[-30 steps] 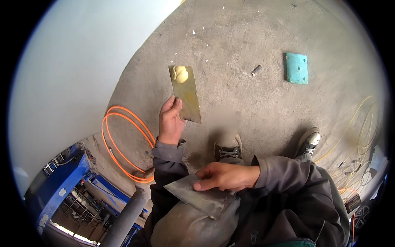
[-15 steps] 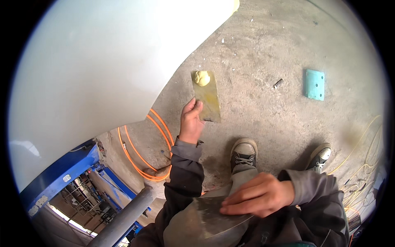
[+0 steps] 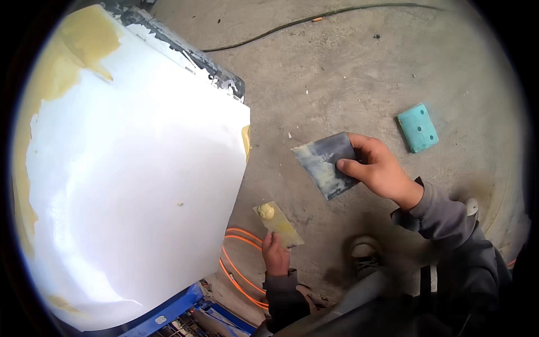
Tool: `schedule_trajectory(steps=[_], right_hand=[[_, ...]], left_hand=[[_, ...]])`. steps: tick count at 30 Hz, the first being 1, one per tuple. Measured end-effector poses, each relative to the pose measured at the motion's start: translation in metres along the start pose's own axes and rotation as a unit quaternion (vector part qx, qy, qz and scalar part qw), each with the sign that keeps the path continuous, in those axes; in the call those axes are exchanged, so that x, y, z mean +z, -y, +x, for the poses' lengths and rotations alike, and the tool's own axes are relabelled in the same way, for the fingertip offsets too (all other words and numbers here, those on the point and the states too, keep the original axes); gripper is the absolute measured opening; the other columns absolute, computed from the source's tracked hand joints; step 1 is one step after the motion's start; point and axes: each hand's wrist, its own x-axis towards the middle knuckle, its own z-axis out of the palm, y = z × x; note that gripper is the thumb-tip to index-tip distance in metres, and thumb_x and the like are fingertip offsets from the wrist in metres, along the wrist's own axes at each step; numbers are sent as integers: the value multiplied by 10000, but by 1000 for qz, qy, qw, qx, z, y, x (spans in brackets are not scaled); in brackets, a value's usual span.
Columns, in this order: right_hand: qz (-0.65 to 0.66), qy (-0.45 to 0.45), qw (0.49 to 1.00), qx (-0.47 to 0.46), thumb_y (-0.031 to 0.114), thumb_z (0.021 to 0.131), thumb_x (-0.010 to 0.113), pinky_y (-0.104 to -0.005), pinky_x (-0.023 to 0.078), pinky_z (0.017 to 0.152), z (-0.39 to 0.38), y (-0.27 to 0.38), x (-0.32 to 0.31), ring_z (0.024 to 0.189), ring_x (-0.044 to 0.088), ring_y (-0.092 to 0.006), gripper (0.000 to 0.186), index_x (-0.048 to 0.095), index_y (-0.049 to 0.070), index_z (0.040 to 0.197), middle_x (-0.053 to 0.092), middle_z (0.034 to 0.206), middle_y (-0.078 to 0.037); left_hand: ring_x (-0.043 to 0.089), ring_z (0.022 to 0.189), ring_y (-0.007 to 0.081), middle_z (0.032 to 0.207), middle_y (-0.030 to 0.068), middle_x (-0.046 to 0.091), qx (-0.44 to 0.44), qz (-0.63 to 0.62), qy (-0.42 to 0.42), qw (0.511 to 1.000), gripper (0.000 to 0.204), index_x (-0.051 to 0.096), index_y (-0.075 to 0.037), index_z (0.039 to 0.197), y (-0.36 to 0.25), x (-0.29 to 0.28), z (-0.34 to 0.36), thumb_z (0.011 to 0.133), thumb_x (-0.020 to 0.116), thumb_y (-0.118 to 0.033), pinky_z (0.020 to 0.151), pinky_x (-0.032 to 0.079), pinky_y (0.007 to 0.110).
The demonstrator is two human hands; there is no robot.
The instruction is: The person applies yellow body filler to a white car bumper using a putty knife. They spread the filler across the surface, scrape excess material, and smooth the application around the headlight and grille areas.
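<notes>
My left hand (image 3: pixel 276 255) pinches the lower end of a thin yellowish rectangular putty board (image 3: pixel 285 230). A lump of pale yellow putty (image 3: pixel 266 211) sits on its far end. Farther right, my right hand (image 3: pixel 386 171) grips a dark, flat putty spreader (image 3: pixel 324 163) by one edge, thumb on top. Pale smears cover part of the spreader's face. To the left is a large white vehicle panel (image 3: pixel 151 168) with patches of yellow filler (image 3: pixel 92 36) along its far and left edges. Both the board and the spreader are apart from the panel.
A turquoise block with dark holes (image 3: pixel 417 128) lies on the concrete floor to the right. An orange hose (image 3: pixel 233 264) is coiled near my left arm. Blue framework (image 3: pixel 168 314) stands beneath the panel. A dark cable (image 3: pixel 281 27) crosses the far floor.
My right hand has lifted the spreader from over my lap to out in front, turning its smeared face into view. The view has shifted toward the panel, showing its filler patches. My left hand keeps the board.
</notes>
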Motion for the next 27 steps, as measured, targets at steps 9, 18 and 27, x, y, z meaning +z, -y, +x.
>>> schedule_trajectory(steps=[9,18,27], right_hand=[[-101,-203,932,-284,-132,756,512,-342,497,717,50,1,74,831,618,-288,408,655,48,1094,644,980,-115],[-156,-167,918,-325,-145,643,468,-340,490,755,43,1,89,888,604,-274,528,677,69,1078,650,1031,-100],[-96,-185,938,-276,-161,663,444,-332,490,767,39,9,84,910,611,-276,538,670,62,1097,640,1016,-115]], left_hand=[[550,1083,242,1218,104,559,94,3,-26,995,380,436,-39,1347,-43,0,0,971,461,-86,912,449,406],[556,1077,232,1217,112,562,92,3,-51,995,366,450,-7,1319,-27,-1,-3,962,481,-85,910,456,387],[536,1139,245,1266,107,546,83,-1,-41,996,418,413,-34,1364,-27,-3,-3,949,456,-54,937,447,410]])
